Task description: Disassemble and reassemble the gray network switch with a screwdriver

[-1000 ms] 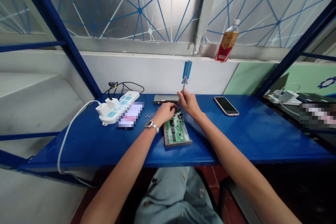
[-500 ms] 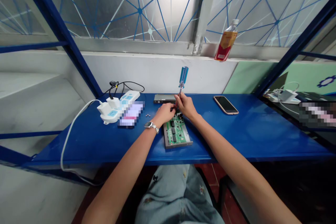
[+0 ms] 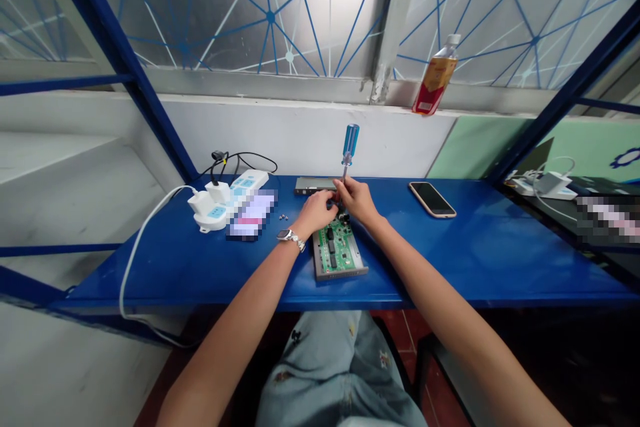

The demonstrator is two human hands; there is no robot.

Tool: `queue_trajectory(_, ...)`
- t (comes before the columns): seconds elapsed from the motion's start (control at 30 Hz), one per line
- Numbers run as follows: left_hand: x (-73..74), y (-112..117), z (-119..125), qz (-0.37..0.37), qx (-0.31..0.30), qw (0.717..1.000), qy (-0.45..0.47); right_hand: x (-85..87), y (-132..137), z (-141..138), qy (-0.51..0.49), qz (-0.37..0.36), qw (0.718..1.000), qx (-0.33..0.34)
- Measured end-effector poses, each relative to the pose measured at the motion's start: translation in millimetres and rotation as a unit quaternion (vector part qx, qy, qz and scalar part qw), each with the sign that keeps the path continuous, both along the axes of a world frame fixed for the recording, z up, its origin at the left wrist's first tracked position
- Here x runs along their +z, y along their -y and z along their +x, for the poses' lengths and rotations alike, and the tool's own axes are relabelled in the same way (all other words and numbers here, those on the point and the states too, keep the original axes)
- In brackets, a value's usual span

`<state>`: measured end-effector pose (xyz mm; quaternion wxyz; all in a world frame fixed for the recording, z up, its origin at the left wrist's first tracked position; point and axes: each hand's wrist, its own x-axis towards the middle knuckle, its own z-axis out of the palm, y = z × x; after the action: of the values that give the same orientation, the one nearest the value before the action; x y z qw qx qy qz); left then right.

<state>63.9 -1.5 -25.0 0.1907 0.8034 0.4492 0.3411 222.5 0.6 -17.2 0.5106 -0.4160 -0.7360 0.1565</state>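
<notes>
A screwdriver point(image 3: 351, 141) with a clear blue handle stands nearly upright, handle up. My right hand point(image 3: 360, 202) is closed on its shaft, low down. Beneath my hands is a green circuit board point(image 3: 341, 252) in a grey metal case point(image 3: 345, 274), lying on the blue table. My left hand point(image 3: 318, 212) is closed by the far left part of the board, its fingertips near the screwdriver's lower end. What those fingers grip, if anything, is hidden. The screwdriver's tip is also covered by my hands. Behind them lies a flat grey metal piece point(image 3: 314, 185).
Several small screws point(image 3: 283, 217) lie left of my left hand. Farther left are a phone point(image 3: 253, 215) with a blurred screen and a white power strip point(image 3: 245, 181) with plugs. A dark-screened phone point(image 3: 433, 200) lies right. A drink bottle point(image 3: 436, 77) stands on the ledge.
The whole view has shifted slightly. My hands and the screwdriver keep almost the same place over the board, with the right hand still on the shaft.
</notes>
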Motion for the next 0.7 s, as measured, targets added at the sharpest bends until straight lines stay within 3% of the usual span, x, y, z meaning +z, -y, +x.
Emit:
queue_trajectory(0.27,-4.2,-7,5,-0.049,-0.018,0.989,0.139,1.8,-3,0,0.016,0.034,0.998,-0.044)
queue_trajectory(0.5,-2.8,-6,5,-0.033,0.027,0.995,0.095,0.6,-1,3,-0.003,0.012,0.999,-0.032)
queue_trajectory(0.7,-4.2,-7,4,-0.025,-0.001,0.996,0.088,0.8,5,12,-0.053,-0.028,0.998,0.035)
